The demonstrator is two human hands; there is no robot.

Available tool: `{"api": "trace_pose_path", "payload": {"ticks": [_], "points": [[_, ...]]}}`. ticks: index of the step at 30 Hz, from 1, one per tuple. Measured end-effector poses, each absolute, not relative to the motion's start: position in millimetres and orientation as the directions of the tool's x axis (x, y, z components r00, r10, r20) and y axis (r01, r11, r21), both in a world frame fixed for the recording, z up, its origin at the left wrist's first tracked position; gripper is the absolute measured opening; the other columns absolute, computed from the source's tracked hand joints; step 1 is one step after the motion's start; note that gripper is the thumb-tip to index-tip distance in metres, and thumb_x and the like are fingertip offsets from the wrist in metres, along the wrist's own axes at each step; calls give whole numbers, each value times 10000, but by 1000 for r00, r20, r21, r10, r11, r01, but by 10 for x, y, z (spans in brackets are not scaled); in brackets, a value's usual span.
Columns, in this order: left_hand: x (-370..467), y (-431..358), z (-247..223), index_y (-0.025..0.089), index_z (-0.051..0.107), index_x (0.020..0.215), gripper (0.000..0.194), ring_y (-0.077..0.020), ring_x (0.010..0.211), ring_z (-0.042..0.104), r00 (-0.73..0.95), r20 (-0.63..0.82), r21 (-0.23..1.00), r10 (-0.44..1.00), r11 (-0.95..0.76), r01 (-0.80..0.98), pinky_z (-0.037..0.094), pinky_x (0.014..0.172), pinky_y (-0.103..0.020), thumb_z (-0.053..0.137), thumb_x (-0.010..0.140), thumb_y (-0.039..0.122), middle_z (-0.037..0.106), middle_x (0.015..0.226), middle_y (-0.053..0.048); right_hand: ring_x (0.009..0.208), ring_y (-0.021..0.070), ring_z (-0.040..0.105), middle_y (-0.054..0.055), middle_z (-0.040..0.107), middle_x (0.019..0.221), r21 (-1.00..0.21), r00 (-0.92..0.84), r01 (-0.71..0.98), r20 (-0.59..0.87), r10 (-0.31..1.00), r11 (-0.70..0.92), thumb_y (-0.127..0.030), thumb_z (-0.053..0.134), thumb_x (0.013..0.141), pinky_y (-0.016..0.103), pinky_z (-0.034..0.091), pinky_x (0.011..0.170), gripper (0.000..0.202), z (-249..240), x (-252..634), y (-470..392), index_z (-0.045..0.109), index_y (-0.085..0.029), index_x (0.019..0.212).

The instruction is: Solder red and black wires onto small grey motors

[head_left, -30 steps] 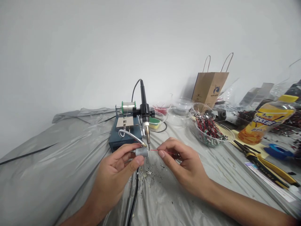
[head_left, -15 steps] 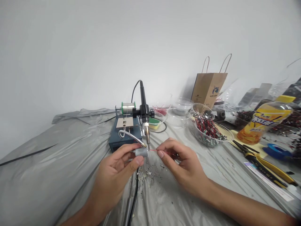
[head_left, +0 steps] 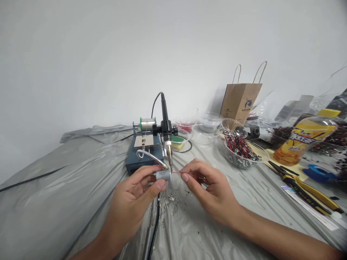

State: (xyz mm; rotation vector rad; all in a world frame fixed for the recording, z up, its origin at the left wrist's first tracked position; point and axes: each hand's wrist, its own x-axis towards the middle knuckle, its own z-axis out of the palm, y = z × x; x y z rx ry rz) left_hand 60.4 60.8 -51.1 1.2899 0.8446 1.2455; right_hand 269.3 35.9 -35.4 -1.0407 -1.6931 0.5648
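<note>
Grey plastic sheeting [head_left: 67, 202] spreads in wrinkles over the whole worktop, up to a pale wall [head_left: 108, 54] on the far side. Over its near half reach the two hands, the left hand [head_left: 134, 196] palm-inward and the right hand [head_left: 214, 189] opposite, their fingertips facing across a narrow gap near the middle. A brown paper bag [head_left: 240, 103] stands upright at the far right, handles raised. The blue base unit [head_left: 132, 157] sits just beyond the left hand, and a bottle with a yellow cap [head_left: 305, 139] leans at the right. Between bag and right hand is a clear bowl [head_left: 240, 164] heaped with red and black wires; to the near right lie yellow-and-black pliers [head_left: 306, 191], jaws toward the left. A black soldering iron [head_left: 166, 126] hangs tip-down beside the base unit, with a solder spool [head_left: 148, 124] to its left. Smaller still is the grey cylinder [head_left: 163, 175] — pinched between the left hand's thumb and fingers, its right end at the iron's tip. The right hand grips a thin red wire [head_left: 177, 173] — its free end pointing left to that same tip. Tiny metallic scraps [head_left: 173, 199] lie scattered on the near side, below the cylinder.
</note>
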Motion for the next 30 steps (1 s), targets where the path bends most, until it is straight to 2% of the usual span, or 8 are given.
{"api": "trace_pose_path", "payload": {"ticks": [30], "points": [[591,608,-520,242,761,1133,336,-161,933,725,182,202,971,962,-172,-169,579,834,-204,858,839,372,754,1106,-51,690,119,558,28,647,866,-762,-112,381,524,845,523,-282,613,1009,251,426,579,115,-342,2692,341,684,-192,1001]]}}
